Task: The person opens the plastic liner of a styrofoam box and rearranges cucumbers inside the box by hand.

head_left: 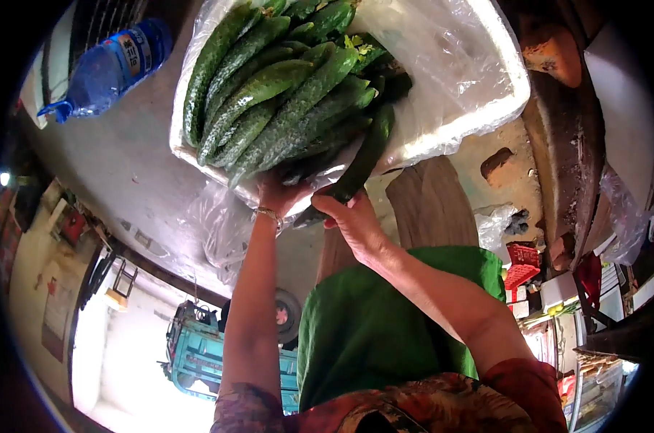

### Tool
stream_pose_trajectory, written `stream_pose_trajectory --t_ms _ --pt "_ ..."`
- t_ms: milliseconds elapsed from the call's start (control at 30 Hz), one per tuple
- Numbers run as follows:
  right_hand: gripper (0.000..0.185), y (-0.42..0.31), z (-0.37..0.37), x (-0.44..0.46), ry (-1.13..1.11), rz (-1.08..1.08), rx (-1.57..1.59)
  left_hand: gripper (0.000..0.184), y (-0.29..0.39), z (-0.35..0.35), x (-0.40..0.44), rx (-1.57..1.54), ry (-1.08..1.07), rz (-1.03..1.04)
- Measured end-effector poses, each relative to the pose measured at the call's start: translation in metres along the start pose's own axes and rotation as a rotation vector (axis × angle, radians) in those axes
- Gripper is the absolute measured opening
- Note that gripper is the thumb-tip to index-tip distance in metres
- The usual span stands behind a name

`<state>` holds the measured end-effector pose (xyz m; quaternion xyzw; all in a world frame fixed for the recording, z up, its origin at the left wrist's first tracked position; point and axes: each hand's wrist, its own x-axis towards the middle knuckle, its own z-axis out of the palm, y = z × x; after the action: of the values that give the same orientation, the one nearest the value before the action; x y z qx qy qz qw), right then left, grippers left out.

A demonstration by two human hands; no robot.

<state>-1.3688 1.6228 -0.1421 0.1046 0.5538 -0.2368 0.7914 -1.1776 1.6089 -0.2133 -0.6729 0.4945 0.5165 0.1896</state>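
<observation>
A white foam box point(478, 119) lined with clear plastic holds a heap of dark green, bumpy cucumbers point(269, 83), most lying slanted side by side in its left part. My right hand point(356, 224) is closed around the lower end of a single cucumber point(367, 155), which points up and right over the box's near rim. Beside it, my left hand point(280, 193), with a bracelet on the wrist, reaches to the near end of the heap. Its fingers are hidden by the cucumbers and the rim, so their grip does not show.
A big blue-tinted water bottle point(118, 68) lies left of the box. Loose clear plastic point(222, 224) hangs below the near rim. A green cloth point(370, 317) covers my lap. Farther off are a teal cart point(197, 350) and a red plastic basket point(522, 265).
</observation>
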Motion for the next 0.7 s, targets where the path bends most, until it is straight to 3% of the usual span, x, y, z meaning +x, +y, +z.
stream_pose_trajectory --t_ms 167,233,533,700 --pt "0.039 -0.001 0.000 -0.001 0.012 -0.015 0.027 0.067 0.008 -0.003 0.006 0.050 -0.057 0.054" --pt "0.041 -0.001 0.001 -0.001 0.036 -0.004 0.010 0.071 0.029 -0.014 -0.004 -0.293 -0.083 0.091" --pt "0.041 0.004 0.000 0.002 0.036 -0.014 0.006 0.086 0.006 -0.019 0.007 0.085 -0.181 0.049" --pt "0.035 0.004 0.002 0.002 0.052 -0.038 0.022 0.086 -0.003 -0.015 0.009 0.006 -0.167 0.082"
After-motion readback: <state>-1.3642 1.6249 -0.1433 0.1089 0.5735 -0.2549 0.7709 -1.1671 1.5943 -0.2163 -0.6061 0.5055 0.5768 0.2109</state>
